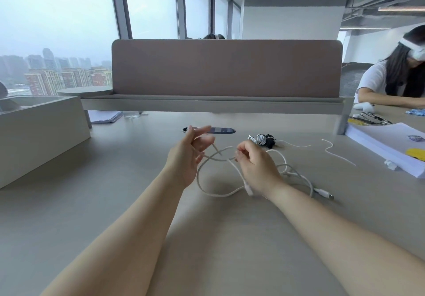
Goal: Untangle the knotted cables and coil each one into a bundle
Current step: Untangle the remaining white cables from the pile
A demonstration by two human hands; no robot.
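Item 1. Left hand [187, 157], bare, raised above the desk: fingers spread and loosely bent, with a strand lying across them. Blur hides whether any finger pinches it.

Item 2. Right hand [257, 166], bare: thumb and curled fingers pinch one strand at the crossing between the two hands.

Item 3. Long white tangled cable [208, 186]: one loop hangs below the hands down to the pale grey desk top [230, 238]. The remaining loops lie piled on the desk just right of the right wrist, ending in a white plug [325, 195].

Item 4. Small coiled bundles, two white-and-dark striped [261, 138] and one black [270, 140], side by side on the desk beyond the right hand.

Item 5. Two loose thin white cords [338, 154], further right, apart from the tangle.

Item 6. Oval dark cable port [220, 130], set in the desk behind the left hand.

Item 7. Stack of white paper [379, 145], right edge.

Item 8. Brown fabric divider screen [226, 67], upright across the back of the desk.
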